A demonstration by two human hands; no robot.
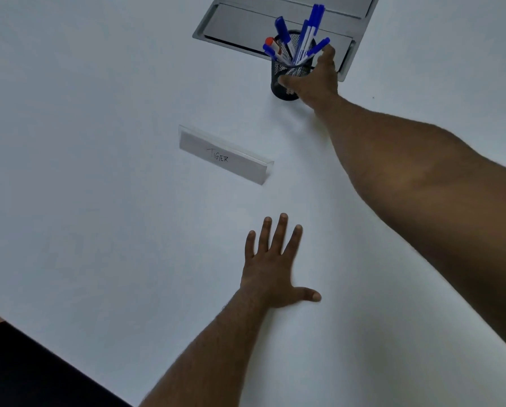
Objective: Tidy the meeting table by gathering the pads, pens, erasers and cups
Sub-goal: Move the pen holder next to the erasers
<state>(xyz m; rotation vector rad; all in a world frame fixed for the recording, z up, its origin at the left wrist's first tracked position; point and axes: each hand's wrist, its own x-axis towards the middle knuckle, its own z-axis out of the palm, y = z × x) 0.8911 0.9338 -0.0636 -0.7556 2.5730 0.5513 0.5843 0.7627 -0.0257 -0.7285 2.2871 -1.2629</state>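
A black mesh pen cup stands upright on the white table, far from me. It holds several blue-capped pens and one marker with a red cap. My right hand reaches out at full stretch and grips the cup from its right side, thumb across the front, fingers behind the rim. Nearer to me, my left hand rests flat on the table with its fingers spread and holds nothing.
A clear name stand with a card reading "TIGER" sits between the cup and my left hand. A grey metal cable hatch is set into the table behind the cup. The table's near edge runs along the lower left.
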